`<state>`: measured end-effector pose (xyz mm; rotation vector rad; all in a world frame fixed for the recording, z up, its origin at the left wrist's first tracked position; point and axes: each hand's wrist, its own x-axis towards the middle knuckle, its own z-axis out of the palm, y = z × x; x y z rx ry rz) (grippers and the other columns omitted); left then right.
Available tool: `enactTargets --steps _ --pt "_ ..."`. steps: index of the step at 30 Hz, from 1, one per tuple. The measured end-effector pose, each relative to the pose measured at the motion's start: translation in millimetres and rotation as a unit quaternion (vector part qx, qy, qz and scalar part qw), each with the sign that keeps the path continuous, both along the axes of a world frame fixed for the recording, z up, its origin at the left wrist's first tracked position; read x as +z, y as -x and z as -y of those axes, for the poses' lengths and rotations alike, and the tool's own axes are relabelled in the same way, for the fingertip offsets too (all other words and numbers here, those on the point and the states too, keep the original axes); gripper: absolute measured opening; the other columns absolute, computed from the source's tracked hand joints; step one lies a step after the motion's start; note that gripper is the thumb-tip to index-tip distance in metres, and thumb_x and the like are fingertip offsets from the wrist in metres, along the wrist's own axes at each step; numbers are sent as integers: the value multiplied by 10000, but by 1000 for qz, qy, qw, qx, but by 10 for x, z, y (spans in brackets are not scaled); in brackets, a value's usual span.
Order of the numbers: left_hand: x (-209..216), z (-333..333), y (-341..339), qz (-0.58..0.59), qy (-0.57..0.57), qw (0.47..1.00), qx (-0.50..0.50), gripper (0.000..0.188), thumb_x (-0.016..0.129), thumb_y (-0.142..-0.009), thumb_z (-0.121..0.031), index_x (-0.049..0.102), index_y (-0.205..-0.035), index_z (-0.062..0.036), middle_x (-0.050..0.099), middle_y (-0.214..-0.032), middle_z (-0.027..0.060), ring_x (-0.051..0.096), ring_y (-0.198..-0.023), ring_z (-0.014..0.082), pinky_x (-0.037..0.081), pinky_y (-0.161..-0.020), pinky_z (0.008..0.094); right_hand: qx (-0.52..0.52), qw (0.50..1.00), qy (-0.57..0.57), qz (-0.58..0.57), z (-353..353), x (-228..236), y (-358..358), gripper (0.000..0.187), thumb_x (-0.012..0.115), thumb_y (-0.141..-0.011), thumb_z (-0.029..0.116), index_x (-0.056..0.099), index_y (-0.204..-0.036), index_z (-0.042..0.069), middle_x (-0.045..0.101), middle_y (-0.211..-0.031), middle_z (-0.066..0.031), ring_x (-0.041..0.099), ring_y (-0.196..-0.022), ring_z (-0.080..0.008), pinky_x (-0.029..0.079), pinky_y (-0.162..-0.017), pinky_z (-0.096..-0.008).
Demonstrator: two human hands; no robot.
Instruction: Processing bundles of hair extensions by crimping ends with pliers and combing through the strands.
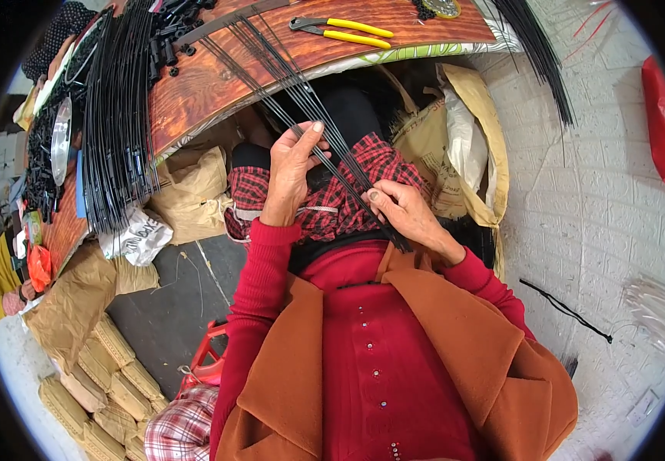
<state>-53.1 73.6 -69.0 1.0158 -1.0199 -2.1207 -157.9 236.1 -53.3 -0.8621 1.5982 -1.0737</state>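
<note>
A bundle of thin black rods [301, 96] runs from the wooden table top [209, 84] down across my lap. My left hand [292, 170] grips the bundle at its middle, thumb on top. Lower down, my right hand [401, 209] pinches the same rods near their end, over a red and black checked cloth [348, 201] on my knees. I wear red sleeves and an orange-brown vest.
Yellow-handled pliers [344, 31] lie on the table's far side. A large fan of black rods [117, 115] and small black parts [171, 31] cover its left. Another rod sheaf [536, 54] leans at the right. Sacks [455, 138] stand under the table. A tiled floor [593, 215] lies at right.
</note>
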Motion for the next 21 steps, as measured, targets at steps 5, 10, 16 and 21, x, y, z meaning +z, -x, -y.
enactTargets --steps 5,10,16,21 --pt "13 6 1 5 13 1000 -6 184 620 -795 -201 548 -897 -66 557 -750 9 539 -689 93 473 -627 253 4 1000 8 -4 0 -6 -3 206 459 -881 174 528 -776 10 478 -576 -2 452 -539 -61 383 -494 -223" --pt "-17 4 -2 1 16 1000 -4 173 614 -795 -193 540 -892 -70 557 -761 7 537 -700 92 470 -632 257 2 1000 5 -5 2 10 2 229 450 -885 181 506 -741 11 477 -572 -4 449 -533 -68 378 -490 -233" --pt "-3 9 -9 -12 18 1000 -13 156 582 -808 -200 519 -878 -75 580 -820 29 545 -732 108 461 -662 271 11 998 23 -66 1 -9 17 251 461 -879 193 479 -701 17 424 -543 -22 399 -504 -87 344 -472 -260" --pt "14 2 6 -29 12 999 -16 166 578 -811 -210 507 -877 -76 583 -829 38 552 -746 123 458 -669 270 18 992 47 -116 -32 -29 1 240 497 -855 190 463 -692 17 365 -531 -37 345 -491 -97 313 -459 -281"
